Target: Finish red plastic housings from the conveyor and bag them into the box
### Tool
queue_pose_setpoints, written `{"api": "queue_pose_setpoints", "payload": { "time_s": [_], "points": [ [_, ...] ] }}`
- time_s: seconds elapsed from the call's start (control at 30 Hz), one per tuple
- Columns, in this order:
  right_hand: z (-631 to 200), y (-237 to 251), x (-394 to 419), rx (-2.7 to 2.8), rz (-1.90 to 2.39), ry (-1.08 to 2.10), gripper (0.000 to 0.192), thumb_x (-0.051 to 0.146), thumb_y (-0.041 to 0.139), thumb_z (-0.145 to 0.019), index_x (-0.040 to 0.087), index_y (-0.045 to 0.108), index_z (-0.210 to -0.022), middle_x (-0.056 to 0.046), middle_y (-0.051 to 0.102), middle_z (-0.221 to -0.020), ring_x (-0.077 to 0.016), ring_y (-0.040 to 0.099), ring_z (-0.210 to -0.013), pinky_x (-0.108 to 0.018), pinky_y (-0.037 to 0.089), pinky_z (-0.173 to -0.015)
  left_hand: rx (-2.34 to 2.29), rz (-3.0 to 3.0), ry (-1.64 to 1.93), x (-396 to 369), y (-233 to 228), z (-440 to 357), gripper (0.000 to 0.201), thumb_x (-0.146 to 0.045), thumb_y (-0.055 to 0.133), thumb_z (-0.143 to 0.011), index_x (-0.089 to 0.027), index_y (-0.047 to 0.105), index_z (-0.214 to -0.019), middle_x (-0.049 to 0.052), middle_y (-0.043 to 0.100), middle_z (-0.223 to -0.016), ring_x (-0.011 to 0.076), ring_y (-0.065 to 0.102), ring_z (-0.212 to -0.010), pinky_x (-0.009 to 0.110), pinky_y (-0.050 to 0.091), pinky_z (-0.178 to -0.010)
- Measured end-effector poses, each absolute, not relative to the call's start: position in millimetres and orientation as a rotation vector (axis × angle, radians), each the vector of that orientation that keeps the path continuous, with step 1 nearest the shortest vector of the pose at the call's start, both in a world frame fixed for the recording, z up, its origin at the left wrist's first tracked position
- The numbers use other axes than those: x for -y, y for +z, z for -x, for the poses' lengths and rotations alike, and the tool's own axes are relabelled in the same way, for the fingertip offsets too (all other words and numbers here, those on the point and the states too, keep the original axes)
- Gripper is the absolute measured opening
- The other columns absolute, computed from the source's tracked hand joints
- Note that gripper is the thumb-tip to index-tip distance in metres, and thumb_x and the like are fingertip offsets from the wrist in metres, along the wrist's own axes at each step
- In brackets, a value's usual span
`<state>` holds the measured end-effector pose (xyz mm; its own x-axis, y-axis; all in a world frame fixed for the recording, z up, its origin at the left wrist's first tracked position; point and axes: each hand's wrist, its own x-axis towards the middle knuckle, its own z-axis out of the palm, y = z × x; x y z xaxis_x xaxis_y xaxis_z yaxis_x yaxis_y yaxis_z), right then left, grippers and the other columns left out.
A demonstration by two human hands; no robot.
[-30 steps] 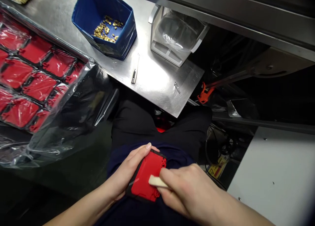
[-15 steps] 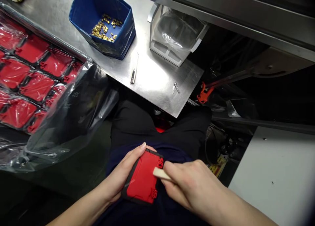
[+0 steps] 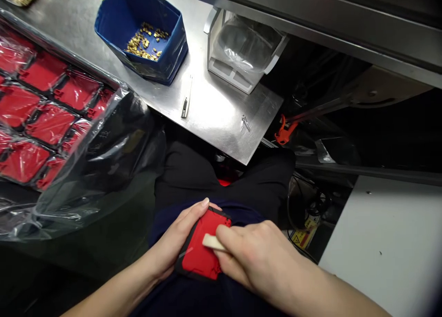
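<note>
Red plastic part, flat with a dark rim, rests low over the person's lap, gripped along its left edge by the left hand; that hand's fingers curl around the edge, the thumb reaching up to the part's top corner; the right hand is closed around a pale stick-like tool, pinching it between thumb and fingers, and the tool's blunt tip touches the red face near the middle; the two hands lie just beside each other, the part between them. Up and to the left of the left hand, a tray of red parts sits under a clear plastic sheet that droops off the table edge; straight up from the hands, on the steel table, lie tweezers and a small metal clip; farther up stands a blue bin holding small brass pieces; to its right, well above the right hand, stands a white holder lined with a plastic bag.
</note>
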<state>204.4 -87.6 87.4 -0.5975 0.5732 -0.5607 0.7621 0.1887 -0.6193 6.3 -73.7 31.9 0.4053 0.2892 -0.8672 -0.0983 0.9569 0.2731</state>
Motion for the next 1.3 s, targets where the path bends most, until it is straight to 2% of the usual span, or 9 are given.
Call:
{"api": "queue_pose_setpoints", "payload": {
  "time_s": [0.23, 0.33, 0.5, 0.63, 0.77, 0.87, 0.97, 1.1, 1.3],
  "points": [
    [-198, 93, 75, -2.238, -1.262, -1.380, 0.016, 0.033, 0.045, -0.104, 0.024, 0.055, -0.095, 0.002, 0.072, -0.082, -0.0148, 0.064, -0.063, -0.028, 0.025, -0.054, -1.115, -0.103, 0.298, 78, 32, -7, 0.043, -0.060, 0.063, -0.091, -0.019, 0.072, -0.100, 0.006, 0.077, -0.086, 0.0184, 0.069, -0.072, 0.026, 0.055, -0.067],
    [-204, 82, 41, -2.200, -1.524, -1.510, 0.019, 0.041, 0.049, -0.103, 0.026, 0.060, -0.097, 0.004, 0.071, -0.080, -0.0134, 0.061, -0.062, -0.025, 0.029, -0.056, -1.070, 0.049, 0.336, 79, 31, -4, 0.046, -0.061, 0.063, -0.091, -0.019, 0.071, -0.107, 0.007, 0.077, -0.084, 0.0199, 0.072, -0.071, 0.026, 0.055, -0.064],
    [-198, 17, -37, -2.098, -2.287, -1.487, 0.038, 0.053, 0.041, -0.104, 0.023, 0.063, -0.105, -0.003, 0.071, -0.093, -0.0201, 0.065, -0.083, -0.028, 0.043, -0.071, -1.020, 0.151, 0.507, 72, 17, 8, 0.051, -0.060, 0.058, -0.094, -0.018, 0.063, -0.121, 0.018, 0.075, -0.120, 0.0329, 0.076, -0.099, 0.040, 0.060, -0.086],
    [-205, -18, -74, -2.098, -2.511, -1.028, 0.048, 0.051, 0.043, -0.103, 0.018, 0.055, -0.135, -0.014, 0.066, -0.125, -0.0294, 0.063, -0.110, -0.036, 0.048, -0.087, -1.069, 0.134, 0.590, 65, 2, 21, 0.050, -0.056, 0.057, -0.096, -0.018, 0.059, -0.129, 0.020, 0.071, -0.130, 0.0335, 0.075, -0.104, 0.041, 0.062, -0.086],
    [-285, -30, -60, -2.082, -2.654, -0.443, 0.040, 0.036, 0.031, -0.107, 0.023, 0.062, -0.128, -0.013, 0.068, -0.124, -0.0291, 0.063, -0.108, -0.037, 0.047, -0.088, -1.070, 0.188, 0.664, 66, -10, 38, 0.053, -0.056, 0.054, -0.098, -0.017, 0.057, -0.135, 0.021, 0.068, -0.136, 0.0355, 0.073, -0.111, 0.049, 0.057, -0.100],
    [-370, -60, -44, -1.962, -2.399, -0.155, 0.043, 0.024, 0.036, -0.102, 0.019, 0.058, -0.138, -0.017, 0.067, -0.123, -0.0337, 0.060, -0.109, -0.040, 0.046, -0.083, -1.006, 0.199, 0.704, 68, -20, 44, 0.053, -0.055, 0.052, -0.099, -0.016, 0.058, -0.135, 0.021, 0.067, -0.137, 0.0368, 0.071, -0.115, 0.054, 0.055, -0.103],
    [-429, -107, -42, -2.164, -1.902, -0.076, 0.057, 0.013, 0.038, -0.098, 0.021, 0.044, -0.154, -0.018, 0.060, -0.137, -0.0344, 0.052, -0.124, -0.044, 0.042, -0.095, -0.985, 0.144, 0.701, 69, -28, 41, 0.049, -0.050, 0.054, -0.099, -0.016, 0.059, -0.134, 0.021, 0.068, -0.135, 0.0358, 0.071, -0.114, 0.052, 0.057, -0.100],
    [-457, -149, -62, -2.296, -1.649, -0.035, 0.057, 0.011, 0.034, -0.099, 0.017, 0.042, -0.155, -0.019, 0.059, -0.135, -0.0328, 0.051, -0.121, -0.044, 0.039, -0.097, -1.033, 0.026, 0.713, 70, -31, 35, 0.054, -0.053, 0.057, -0.097, -0.019, 0.058, -0.138, 0.019, 0.068, -0.136, 0.0332, 0.072, -0.112, 0.047, 0.058, -0.095],
    [-435, -104, -68, -2.437, -1.477, -0.228, 0.047, 0.020, 0.049, -0.093, 0.014, 0.058, -0.139, -0.021, 0.061, -0.129, -0.0319, 0.058, -0.110, -0.043, 0.039, -0.088, -1.350, -0.356, 0.801, 65, -23, 40, 0.064, -0.052, 0.072, -0.088, -0.018, 0.058, -0.140, 0.016, 0.071, -0.131, 0.0260, 0.072, -0.109, 0.032, 0.058, -0.090]
  ]
}}
